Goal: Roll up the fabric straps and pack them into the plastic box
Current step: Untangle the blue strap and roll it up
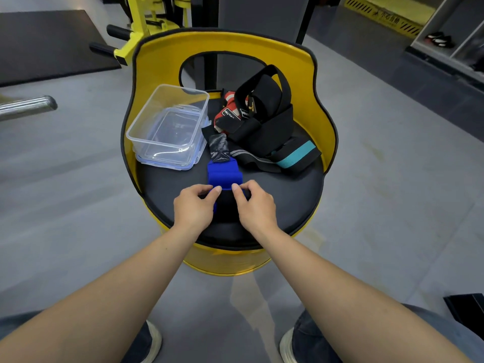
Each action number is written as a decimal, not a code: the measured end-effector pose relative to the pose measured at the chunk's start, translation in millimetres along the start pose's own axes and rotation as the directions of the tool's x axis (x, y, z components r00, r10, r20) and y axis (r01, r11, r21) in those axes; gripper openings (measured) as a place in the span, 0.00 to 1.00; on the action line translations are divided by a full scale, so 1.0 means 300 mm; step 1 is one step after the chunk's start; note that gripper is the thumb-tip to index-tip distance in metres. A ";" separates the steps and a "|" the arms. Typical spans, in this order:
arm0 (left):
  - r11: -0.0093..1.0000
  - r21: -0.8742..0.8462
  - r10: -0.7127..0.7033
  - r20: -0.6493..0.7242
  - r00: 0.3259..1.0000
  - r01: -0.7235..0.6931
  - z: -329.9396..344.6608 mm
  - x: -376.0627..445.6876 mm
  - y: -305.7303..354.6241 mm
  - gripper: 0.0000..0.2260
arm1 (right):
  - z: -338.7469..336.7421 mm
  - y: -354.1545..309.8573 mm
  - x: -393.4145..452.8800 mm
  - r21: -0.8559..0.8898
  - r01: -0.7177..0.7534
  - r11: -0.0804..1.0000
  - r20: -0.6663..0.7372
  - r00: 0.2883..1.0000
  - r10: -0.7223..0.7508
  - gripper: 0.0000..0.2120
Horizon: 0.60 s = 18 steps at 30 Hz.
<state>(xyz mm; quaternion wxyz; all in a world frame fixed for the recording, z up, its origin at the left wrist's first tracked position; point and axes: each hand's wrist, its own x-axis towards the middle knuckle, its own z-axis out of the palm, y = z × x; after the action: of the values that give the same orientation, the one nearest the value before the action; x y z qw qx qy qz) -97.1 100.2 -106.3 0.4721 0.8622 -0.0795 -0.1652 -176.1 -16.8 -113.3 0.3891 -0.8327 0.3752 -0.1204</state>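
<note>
— Straps: how many did you count on that seat?

— One blue strap (222,174) out front, lying flat on the black seat cushion (285,195) w/ its near end under the person's fingers. Behind it sat a heap of other straps (264,121), mostly black, one w/ red-and-white bits, one w/ a teal band. Too tangled to count exactly; I'd say 3 or more.

— And the hands?

— Two, both bare, both on the blue one. Left hand (195,205) had thumb and forefinger pinched on the strap's near edge. Right hand (255,205) did the same just beside it, fingers curled over a dark bit of the strap between the two hands. Couldn't tell if that dark bit was a roll or just a fold.

— Where was the box?

— One clear plastic box (167,124), left side of the cushion, nothing inside it. It stood on what looked like its lid (167,163), bluish at the rim. Box and blue strap were near each other, not touching.

— What was all this sitting on?

— One yellow barrel-style seat (225,43) w/ a cut-out back. Grey floor around it, yellow gym machine (138,30) behind on the left, one dark mat (49,45) far left. Person's 2 shoes showed at the bottom.
</note>
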 end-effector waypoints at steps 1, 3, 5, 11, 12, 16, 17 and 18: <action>1.000 0.004 -0.004 0.007 1.000 0.004 -0.001 -0.003 0.000 0.16 | -0.007 0.004 -0.006 0.029 -0.010 1.000 0.038 0.999 0.009 0.17; 0.999 0.036 0.016 0.046 0.999 -0.017 -0.008 -0.010 -0.005 0.17 | -0.027 0.016 -0.020 0.111 -0.055 0.992 0.184 0.982 0.034 0.22; 0.998 0.051 0.016 0.130 0.991 -0.023 -0.020 -0.010 -0.015 0.19 | -0.045 0.039 -0.029 0.076 -0.021 0.997 0.306 0.952 -0.003 0.32; 0.978 0.164 0.075 0.310 0.948 -0.131 -0.047 -0.031 -0.049 0.31 | -0.068 0.063 -0.028 -0.112 0.221 0.969 0.271 0.945 -0.184 0.32; 0.977 0.162 0.086 0.295 0.952 -0.138 -0.055 -0.031 -0.056 0.29 | -0.078 0.061 -0.028 -0.119 0.233 0.965 0.278 0.941 -0.192 0.32; 0.991 0.105 0.045 0.299 0.953 -0.080 -0.088 -0.037 -0.067 0.21 | -0.110 0.069 -0.042 -0.080 0.209 0.975 0.317 0.932 -0.174 0.26; 0.992 0.101 0.036 0.299 0.953 -0.070 -0.091 -0.034 -0.066 0.21 | -0.111 0.071 -0.045 -0.074 0.202 0.977 0.327 0.930 -0.168 0.24; 0.993 0.100 0.033 0.294 0.955 -0.065 -0.091 -0.030 -0.063 0.21 | -0.108 0.070 -0.046 -0.067 0.193 0.979 0.334 0.929 -0.160 0.23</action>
<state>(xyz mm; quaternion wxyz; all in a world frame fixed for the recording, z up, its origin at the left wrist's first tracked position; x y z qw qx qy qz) -96.1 134.6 -106.8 0.4114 0.8506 -0.1786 -0.2745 -212.8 -33.6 -105.9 0.3918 -0.8896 0.2348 0.0033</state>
